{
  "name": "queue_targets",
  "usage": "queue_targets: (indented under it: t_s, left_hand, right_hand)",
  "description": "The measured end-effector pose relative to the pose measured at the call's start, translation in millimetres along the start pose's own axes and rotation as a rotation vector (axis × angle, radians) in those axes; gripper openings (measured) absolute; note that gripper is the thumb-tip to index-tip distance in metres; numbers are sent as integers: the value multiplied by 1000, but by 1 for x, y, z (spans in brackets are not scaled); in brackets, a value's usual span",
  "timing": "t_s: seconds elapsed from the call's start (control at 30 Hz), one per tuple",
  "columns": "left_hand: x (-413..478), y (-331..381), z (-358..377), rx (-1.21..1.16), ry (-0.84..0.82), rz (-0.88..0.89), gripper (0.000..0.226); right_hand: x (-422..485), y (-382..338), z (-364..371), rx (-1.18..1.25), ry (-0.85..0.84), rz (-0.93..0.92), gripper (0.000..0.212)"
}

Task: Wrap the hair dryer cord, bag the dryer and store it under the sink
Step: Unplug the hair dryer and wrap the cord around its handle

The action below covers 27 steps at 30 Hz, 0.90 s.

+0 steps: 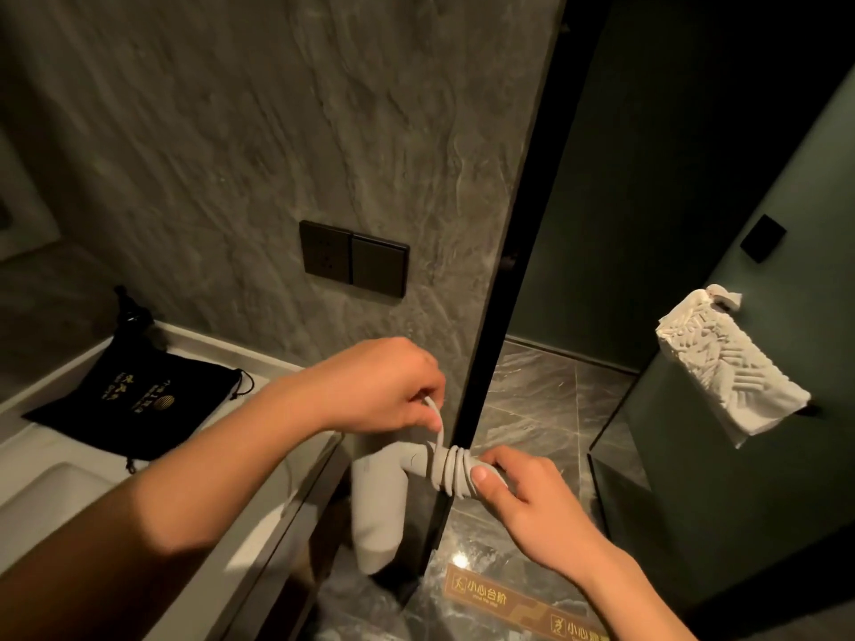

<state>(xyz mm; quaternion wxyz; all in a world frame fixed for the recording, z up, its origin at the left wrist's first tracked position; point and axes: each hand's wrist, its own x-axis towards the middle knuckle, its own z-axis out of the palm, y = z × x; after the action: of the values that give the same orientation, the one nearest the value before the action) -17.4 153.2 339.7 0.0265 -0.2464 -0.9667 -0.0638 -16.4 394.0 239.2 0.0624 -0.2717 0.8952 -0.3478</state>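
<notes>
A pale grey hair dryer point(377, 506) hangs barrel-down off the counter's right end. My right hand point(518, 492) grips its handle, thumb pressed on several coils of grey cord point(451, 469) wound around it. My left hand point(384, 386) pinches the free end of the cord just above the coils. A black drawstring bag point(139, 400) with gold print lies flat on the white counter point(259, 372) to the left, apart from both hands.
A white sink basin point(46, 497) sits at lower left. A dark socket and switch plate point(354, 256) is on the grey stone wall. A black door frame point(513, 270) stands right of it. A white towel point(731, 363) hangs at right; a step-warning sticker point(481, 589) lies on the marble floor.
</notes>
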Motion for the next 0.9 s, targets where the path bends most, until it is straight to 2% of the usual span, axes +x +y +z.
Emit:
queue_targets:
  t_s: [0.13,0.27,0.3,0.4,0.43,0.5,0.53,0.6,0.7,0.8,0.9]
  left_hand:
    - [24,-20,7,-405,-56,-10,21]
    - [34,-37,36,-831,-94,-90,6]
    - [34,-41,50,-910,-74,-130,12]
    - [28,-26,83,-1201,51,-251,11]
    - [26,-18,92,-1298,127,-314,20]
    - [24,-5,111,-1460,180,-410,37]
    - [25,-3,118,-1512,160,-410,33]
    - [26,-4,126,-1467,95,-426,21]
    - [21,-9,119,-1161,58,-463,32]
    - [15,-12,96,-843,60,-410,35]
    - [11,-13,58,-474,95,-287,27]
  right_hand:
    - [3,-1,-17,363,-147,-62,35]
    - [7,4,-30,751,-185,-93,54]
    - [8,4,-30,831,-178,-94,52]
    - [11,0,-29,1074,-75,-22,43]
    - [14,-1,-28,1117,-10,6,39]
    - [22,-2,-26,1085,139,52,32]
    - [26,-1,-24,1042,211,82,31]
    - [35,-1,-19,962,308,148,30]
    - [44,2,-20,803,429,192,30]
    - [50,8,-32,496,537,173,28]
    - [49,11,-35,230,511,166,24]
